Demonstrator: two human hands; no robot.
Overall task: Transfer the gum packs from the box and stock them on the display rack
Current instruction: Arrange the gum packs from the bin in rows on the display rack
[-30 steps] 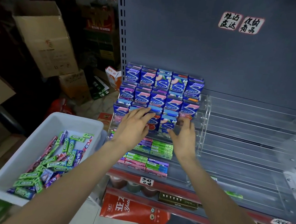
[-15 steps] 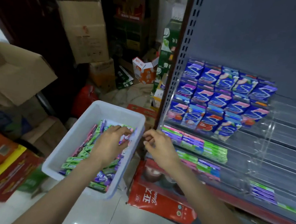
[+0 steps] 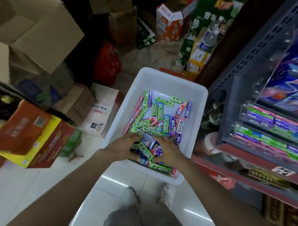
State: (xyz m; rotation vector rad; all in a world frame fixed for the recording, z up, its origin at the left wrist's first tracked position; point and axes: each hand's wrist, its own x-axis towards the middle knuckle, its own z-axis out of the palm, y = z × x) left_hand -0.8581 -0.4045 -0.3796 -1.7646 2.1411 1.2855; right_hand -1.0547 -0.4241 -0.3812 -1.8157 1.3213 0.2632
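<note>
A white plastic box (image 3: 199,99) stands on the floor in front of me, holding several loose gum packs (image 3: 160,114) in green, pink and purple. Both hands are down in its near end. My left hand (image 3: 122,146) and my right hand (image 3: 169,151) cup a small heap of gum packs (image 3: 147,149) between them, fingers curled around the packs. The clear display rack (image 3: 275,126) is on the right, with blue gum boxes on its upper tiers and flat rows of gum packs on the lower ones.
Cardboard boxes (image 3: 34,27) and an orange carton (image 3: 30,133) crowd the floor to the left. More cartons and bottles stand behind the box. A red shelf edge (image 3: 248,171) runs under the rack. My legs and shoes are at the bottom.
Both hands left the blue boxes on the rack, swung left and down into the white box, and now gather packs together. My view has tilted down towards the floor.
</note>
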